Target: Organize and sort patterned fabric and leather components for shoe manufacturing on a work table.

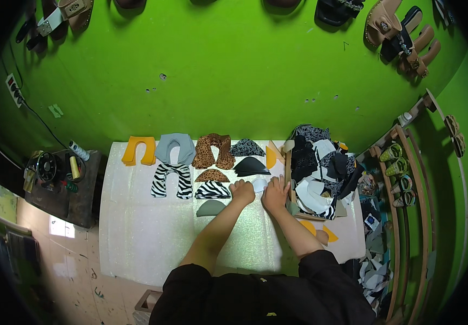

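My left hand (242,193) rests on the table with its fingers curled, beside a small white piece (259,185); whatever is inside the fingers is hidden. My right hand (275,195) lies at the white piece's other side, its fingers stretched out and apart. Just beyond the hands is a stack of black half-round pieces (252,166), with a patterned grey-black stack (247,147) behind it. Left of my left hand lie zebra-print half-rounds (212,189), leopard-print half-rounds (212,175) and a grey-green half-round (211,208).
U-shaped pieces in yellow (138,151), grey (175,149), leopard print (213,151) and zebra print (171,181) line the table's left part. A box (289,187) heaped with scraps stands right. Yellow offcuts (330,234) lie nearer me. Sandals (384,24) hang on the green wall.
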A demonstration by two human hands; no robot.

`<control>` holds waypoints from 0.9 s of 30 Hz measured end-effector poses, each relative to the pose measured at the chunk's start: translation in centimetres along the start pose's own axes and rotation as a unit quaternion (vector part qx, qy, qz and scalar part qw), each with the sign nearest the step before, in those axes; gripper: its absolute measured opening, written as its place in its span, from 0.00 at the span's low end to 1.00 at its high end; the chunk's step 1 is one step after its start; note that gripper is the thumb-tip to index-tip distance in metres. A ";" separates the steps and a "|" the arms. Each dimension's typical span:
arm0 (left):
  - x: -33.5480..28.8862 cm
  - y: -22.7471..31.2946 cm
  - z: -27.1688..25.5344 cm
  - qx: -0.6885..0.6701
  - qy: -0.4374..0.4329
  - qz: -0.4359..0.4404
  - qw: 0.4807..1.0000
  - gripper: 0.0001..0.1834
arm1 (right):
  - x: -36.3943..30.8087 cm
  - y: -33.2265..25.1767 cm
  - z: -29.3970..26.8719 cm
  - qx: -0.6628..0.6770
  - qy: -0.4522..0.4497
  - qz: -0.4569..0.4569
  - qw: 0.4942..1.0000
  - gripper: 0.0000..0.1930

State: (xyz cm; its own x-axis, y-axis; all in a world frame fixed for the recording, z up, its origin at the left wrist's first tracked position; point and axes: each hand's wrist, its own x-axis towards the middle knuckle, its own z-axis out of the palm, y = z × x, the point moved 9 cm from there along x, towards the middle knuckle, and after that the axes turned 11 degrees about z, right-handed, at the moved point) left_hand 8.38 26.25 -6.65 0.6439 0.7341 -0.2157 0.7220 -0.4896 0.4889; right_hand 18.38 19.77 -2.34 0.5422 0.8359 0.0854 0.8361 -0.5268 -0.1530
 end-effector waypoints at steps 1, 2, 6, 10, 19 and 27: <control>0.1 -0.3 -0.2 0.000 0.000 -0.003 1.000 0.17 | 0.0 -0.4 -0.1 0.003 -0.008 -0.004 1.000 0.18; 0.2 -0.1 -0.8 0.081 -0.002 0.004 0.997 0.17 | 0.0 -0.7 -0.2 0.003 -0.010 -0.003 1.000 0.18; 0.8 -0.5 -3.4 0.210 0.044 0.019 0.976 0.17 | 0.2 -2.1 0.0 0.050 -0.039 0.015 0.998 0.19; 0.5 -1.1 -2.5 0.234 0.049 0.088 0.967 0.18 | 1.0 -2.9 -1.0 0.041 -0.073 0.031 0.996 0.25; 0.4 -1.5 -4.8 0.151 0.076 0.076 0.983 0.19 | 1.7 -1.5 0.6 0.001 -0.089 -0.017 0.996 0.21; -0.2 0.0 -4.6 0.178 0.047 0.080 0.980 0.17 | 1.4 -1.0 0.7 0.025 -0.044 -0.011 0.999 0.21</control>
State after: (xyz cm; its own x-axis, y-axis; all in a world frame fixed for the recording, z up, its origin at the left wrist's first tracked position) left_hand 7.12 28.29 -2.74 0.7425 0.6658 -0.0734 0.6665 -0.7234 0.1802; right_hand 18.23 21.54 -2.78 0.5124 0.8587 0.0037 0.8417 -0.5014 -0.2006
